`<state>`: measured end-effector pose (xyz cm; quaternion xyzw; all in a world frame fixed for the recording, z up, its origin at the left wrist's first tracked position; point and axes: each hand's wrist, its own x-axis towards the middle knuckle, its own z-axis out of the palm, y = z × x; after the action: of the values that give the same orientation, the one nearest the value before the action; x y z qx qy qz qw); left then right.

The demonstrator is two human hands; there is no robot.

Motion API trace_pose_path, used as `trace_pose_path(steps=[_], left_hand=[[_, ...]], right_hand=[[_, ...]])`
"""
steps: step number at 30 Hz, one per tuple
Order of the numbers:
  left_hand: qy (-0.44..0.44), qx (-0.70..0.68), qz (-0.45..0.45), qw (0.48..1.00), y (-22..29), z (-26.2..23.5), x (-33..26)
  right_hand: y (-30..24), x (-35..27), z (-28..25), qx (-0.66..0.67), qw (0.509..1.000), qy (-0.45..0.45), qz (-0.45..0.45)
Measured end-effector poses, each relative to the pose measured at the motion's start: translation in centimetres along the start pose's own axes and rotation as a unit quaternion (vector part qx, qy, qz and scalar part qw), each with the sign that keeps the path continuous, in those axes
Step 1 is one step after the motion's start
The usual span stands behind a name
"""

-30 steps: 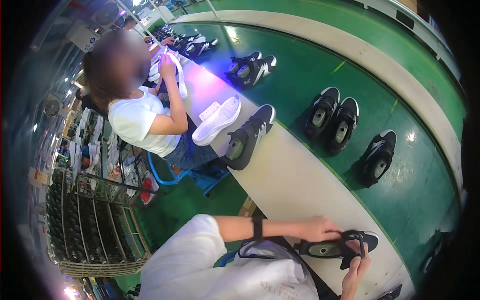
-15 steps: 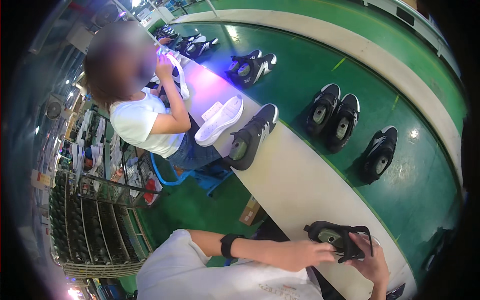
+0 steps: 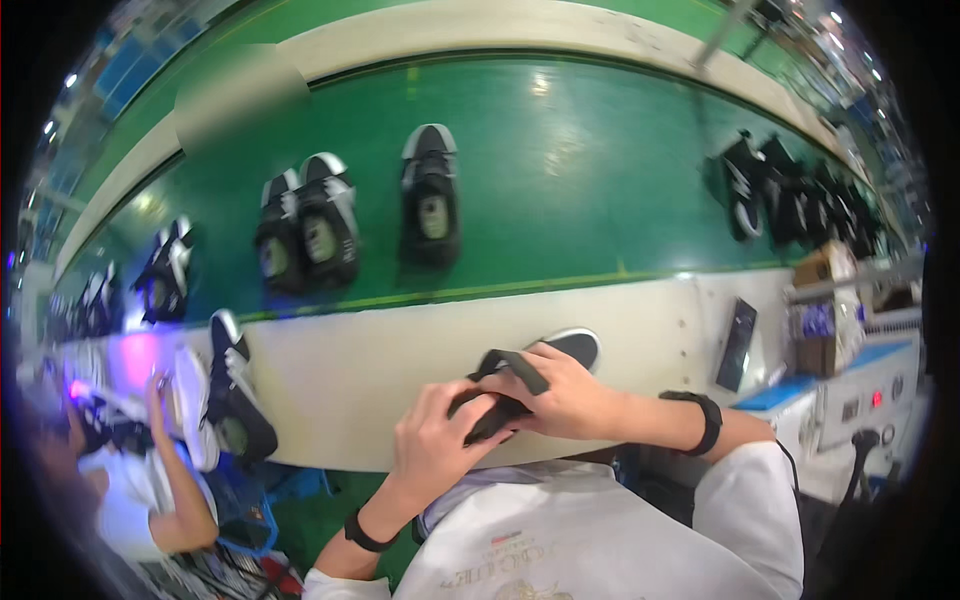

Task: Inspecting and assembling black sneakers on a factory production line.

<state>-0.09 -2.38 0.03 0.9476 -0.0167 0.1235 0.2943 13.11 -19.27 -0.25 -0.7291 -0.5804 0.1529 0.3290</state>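
Observation:
Just above the white bench [image 3: 370, 372], in front of my body, I hold a black shoe [image 3: 497, 418] with both hands. My left hand [image 3: 435, 438] grips its near left side, fingers curled at the opening. From the other side, my right hand [image 3: 568, 398] clasps it, with a wide black strap [image 3: 524, 371] standing up by the fingers. A dark toe with a white rim [image 3: 578, 348] shows beyond my right hand; whether it belongs to the held shoe I cannot tell. My fingers cover most of the shoe's opening.
Black-and-white shoes with green inserts [image 3: 431, 205] stand on the green surface [image 3: 560, 190] beyond the bench. A similar shoe [image 3: 236, 395] sits on the bench's left, near a co-worker [image 3: 140, 500]. At right are a dark flat device [image 3: 738, 343] and a control panel [image 3: 868, 402].
The view has swung rightward, bringing the control panel in and putting the co-worker at lower left. My left hand, earlier over the shoe's opening, now grips its side, and both hands are closer together.

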Motion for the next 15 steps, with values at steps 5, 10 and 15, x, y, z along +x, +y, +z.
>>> trace_pose_path(steps=[5, 10, 15], left_hand=[[-0.017, -0.045, 0.016, 0.999, -1.1, 0.8, 1.1], [-0.026, -0.072, 0.004, 0.997, -1.1, 1.0, 2.1], [-0.064, -0.134, -0.173, 0.974, -2.1, 0.4, 3.1]], right_hand=[[0.8, -1.1, -2.2, 0.046, 0.965, 0.204, 0.158], [1.3, 0.2, 1.0, 0.142, 0.931, 0.329, 0.067], [-1.0, 1.1, 3.0, 0.314, 0.88, 0.335, 0.123]])
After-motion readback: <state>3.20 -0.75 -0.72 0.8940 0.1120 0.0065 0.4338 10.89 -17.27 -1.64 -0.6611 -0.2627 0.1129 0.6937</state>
